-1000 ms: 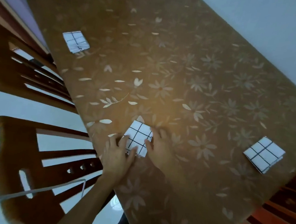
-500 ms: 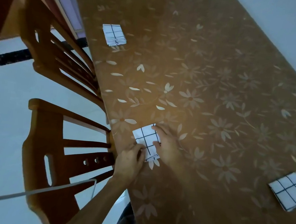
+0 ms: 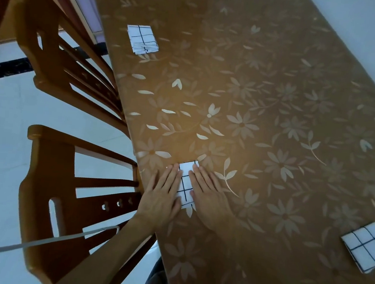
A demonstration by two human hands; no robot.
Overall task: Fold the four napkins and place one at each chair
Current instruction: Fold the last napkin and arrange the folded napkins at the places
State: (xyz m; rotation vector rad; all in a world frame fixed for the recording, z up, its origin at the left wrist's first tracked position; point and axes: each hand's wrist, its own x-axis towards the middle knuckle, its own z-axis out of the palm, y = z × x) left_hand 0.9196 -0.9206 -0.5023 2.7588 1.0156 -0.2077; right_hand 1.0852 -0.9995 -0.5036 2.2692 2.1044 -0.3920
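Here, three napkins (image 3: 142,40) (image 3: 366,249), two chairs (image 3: 65,198) (image 3: 59,54) — left hand (image 3: 163,195) and right hand (image 3: 208,199), fingers straight, press the nearest napkin (image 3: 186,188).

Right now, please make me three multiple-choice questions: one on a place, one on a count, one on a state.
1. Where lies the pressed napkin? A. on the table, at its edge by the near chair; B. on a chair seat; C. on the floor.
2. How many napkins show on the table? A. two; B. three; C. five.
3. How are the left hand and right hand? A. flat on the napkin; B. lifting it; C. in fists.
1 A: it sits at the edge beside that chair. 2 B: pressed napkin, far napkin, right napkin. 3 A: both lie straight and flat on it.
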